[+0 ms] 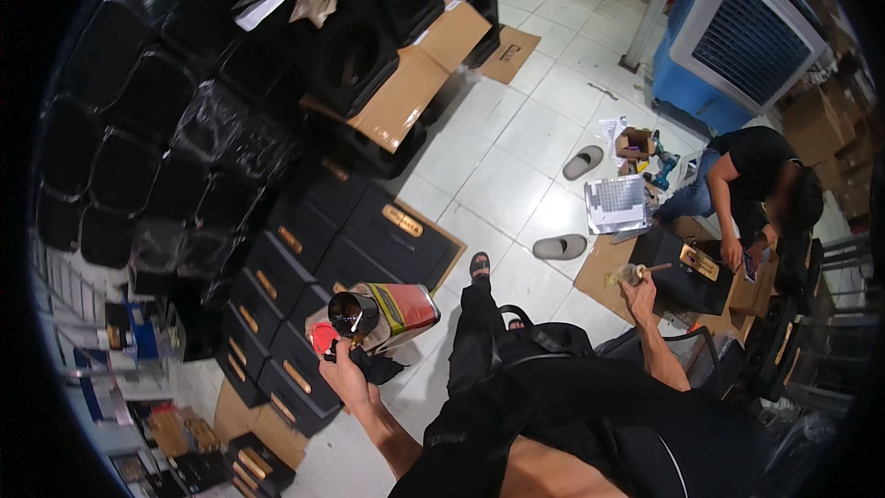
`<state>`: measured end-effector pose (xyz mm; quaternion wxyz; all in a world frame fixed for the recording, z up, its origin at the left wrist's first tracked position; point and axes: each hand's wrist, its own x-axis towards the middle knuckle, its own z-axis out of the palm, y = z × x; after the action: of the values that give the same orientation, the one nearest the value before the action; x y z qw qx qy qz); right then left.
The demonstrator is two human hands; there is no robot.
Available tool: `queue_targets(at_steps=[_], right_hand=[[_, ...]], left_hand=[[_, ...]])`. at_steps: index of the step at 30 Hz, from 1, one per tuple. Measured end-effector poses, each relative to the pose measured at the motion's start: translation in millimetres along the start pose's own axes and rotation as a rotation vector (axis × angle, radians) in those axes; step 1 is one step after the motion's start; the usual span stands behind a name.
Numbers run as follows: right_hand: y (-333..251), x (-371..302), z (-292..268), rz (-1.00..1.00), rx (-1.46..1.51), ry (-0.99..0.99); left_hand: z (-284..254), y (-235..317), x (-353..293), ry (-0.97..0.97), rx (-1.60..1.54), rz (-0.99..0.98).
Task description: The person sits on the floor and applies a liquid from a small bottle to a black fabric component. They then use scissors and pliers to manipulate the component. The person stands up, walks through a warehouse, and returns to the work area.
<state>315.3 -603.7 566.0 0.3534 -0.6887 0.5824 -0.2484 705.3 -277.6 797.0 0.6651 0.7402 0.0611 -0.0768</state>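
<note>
My left hand [347, 378] is closed at the near side of a dark round cup [353, 315], its shiny inside facing up with something pale in it. Black cloth [376, 367] hangs by the fingers. Right beside the cup is a red and yellow rectangular tin [406, 309], and a red round lid-like piece [323, 337] shows just left of it. Whether the hand touches the tin I cannot tell. Off to the right, my right hand [639, 299] is closed on a brush-like tool [634, 275] with a brown stick handle and a yellowish, ragged head.
Black speaker boxes with gold plates [277, 314] stand at left, under wrapped black cabinets [147, 92]. A co-worker [751, 175] crouches at right by a black box [678, 267]. Grey slippers [559, 247] and a drill [660, 166] lie on the floor. An air cooler [747, 28] stands behind.
</note>
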Motion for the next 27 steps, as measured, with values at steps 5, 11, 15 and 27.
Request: queue_targets(at_steps=[5,11,15,27], right_hand=[[16,-2,17,0.124,-0.220,0.241],[-7,13,47,0.660,-0.336,0.297],[-76,56,66,0.528,-0.416,0.336],[-30,393,115,0.582,-0.233,0.329]], left_hand=[[105,6,96,-0.091,0.065,0.071],[249,42,194,-0.197,0.169,0.208],[349,70,228,-0.329,0.200,0.271],[687,138,317,-0.338,0.159,0.097]])
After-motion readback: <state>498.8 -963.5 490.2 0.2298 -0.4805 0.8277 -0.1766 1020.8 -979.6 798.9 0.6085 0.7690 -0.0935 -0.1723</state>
